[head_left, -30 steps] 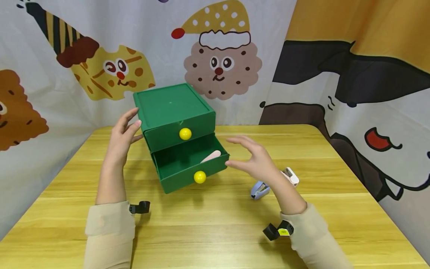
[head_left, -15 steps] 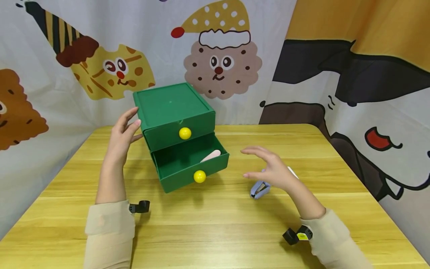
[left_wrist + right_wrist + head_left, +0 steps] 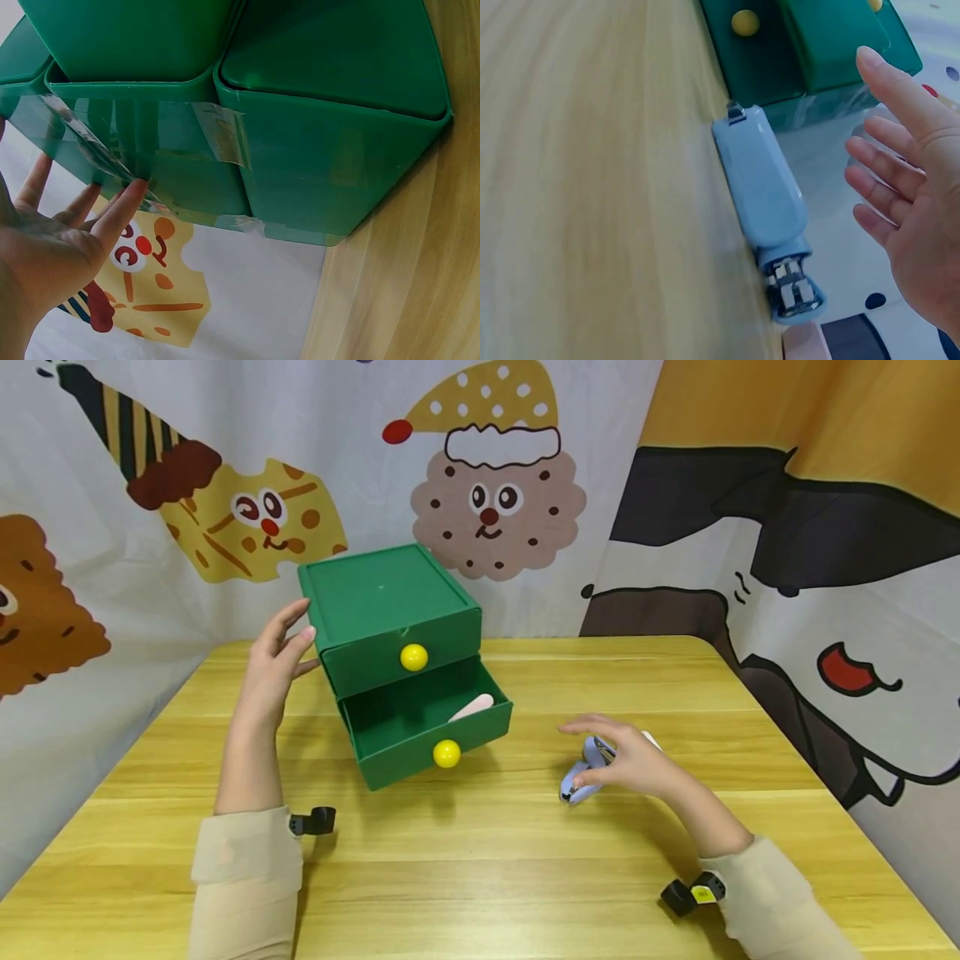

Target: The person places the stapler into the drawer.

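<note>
A green drawer cabinet (image 3: pixel 382 593) with yellow knobs stands left of centre. Its pulled-out drawer (image 3: pixel 401 764) holds a pale pink, rounded object (image 3: pixel 472 707), only partly visible. Against the cabinet's left side rest the fingertips of my left hand (image 3: pixel 266 677), fingers extended; the left wrist view shows clear tape (image 3: pixel 225 135) on that side. My right hand (image 3: pixel 633 760) is over a light blue stapler (image 3: pixel 573 787) on the table, thumb and fingers spread around it. In the right wrist view the hand (image 3: pixel 922 195) is apart from the stapler (image 3: pixel 765 180).
Behind my right hand a white object (image 3: pixel 651 740) is mostly hidden; a pinkish piece (image 3: pixel 806 343) shows beyond the stapler in the right wrist view. A wooden table (image 3: pixel 450 877) carries everything. A printed curtain (image 3: pixel 517 602) hangs behind it.
My right hand has moved away from the open drawer, rightward and down to the blue stapler. The left hand and the cabinet stay where they were.
</note>
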Motion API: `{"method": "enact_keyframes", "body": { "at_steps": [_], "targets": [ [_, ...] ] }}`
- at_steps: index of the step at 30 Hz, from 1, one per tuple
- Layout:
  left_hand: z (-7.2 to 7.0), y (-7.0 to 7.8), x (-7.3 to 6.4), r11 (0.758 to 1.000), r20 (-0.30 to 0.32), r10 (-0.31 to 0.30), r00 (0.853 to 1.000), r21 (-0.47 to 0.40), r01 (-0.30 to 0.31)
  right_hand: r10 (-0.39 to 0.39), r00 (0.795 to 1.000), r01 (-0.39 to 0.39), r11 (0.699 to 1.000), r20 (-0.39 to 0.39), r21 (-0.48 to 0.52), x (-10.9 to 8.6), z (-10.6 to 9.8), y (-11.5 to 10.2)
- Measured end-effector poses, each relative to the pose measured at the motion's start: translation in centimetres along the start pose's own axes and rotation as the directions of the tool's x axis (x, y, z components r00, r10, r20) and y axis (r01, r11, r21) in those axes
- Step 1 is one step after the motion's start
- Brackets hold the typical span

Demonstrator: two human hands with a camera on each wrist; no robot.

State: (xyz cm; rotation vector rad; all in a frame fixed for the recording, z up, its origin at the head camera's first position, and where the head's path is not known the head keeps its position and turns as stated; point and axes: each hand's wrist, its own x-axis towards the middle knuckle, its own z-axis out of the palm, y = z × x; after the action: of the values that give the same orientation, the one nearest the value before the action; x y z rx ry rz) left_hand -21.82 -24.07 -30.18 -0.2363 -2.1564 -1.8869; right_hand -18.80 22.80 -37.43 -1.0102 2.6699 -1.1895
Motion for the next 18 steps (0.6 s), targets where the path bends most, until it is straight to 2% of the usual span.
{"method": "enact_keyframes", "body": {
  "at_steps": [9, 18],
  "targets": [
    [-0.1, 0.0, 0.0, 1.000, 0.002, -0.005, 1.000, 0.023, 0.005, 0.014, 0.994, -0.011, 1.000, 0.105, -0.028, -0.5, 0.2, 1.2],
    [-0.1, 0.0, 0.0, 1.000, -0.001, -0.002, 1.000, 0.026, 0.002, 0.011, 0.987, -0.008, 1.000, 0.161, -0.019, -0.7, 0.4, 2.1]
  ]
}}
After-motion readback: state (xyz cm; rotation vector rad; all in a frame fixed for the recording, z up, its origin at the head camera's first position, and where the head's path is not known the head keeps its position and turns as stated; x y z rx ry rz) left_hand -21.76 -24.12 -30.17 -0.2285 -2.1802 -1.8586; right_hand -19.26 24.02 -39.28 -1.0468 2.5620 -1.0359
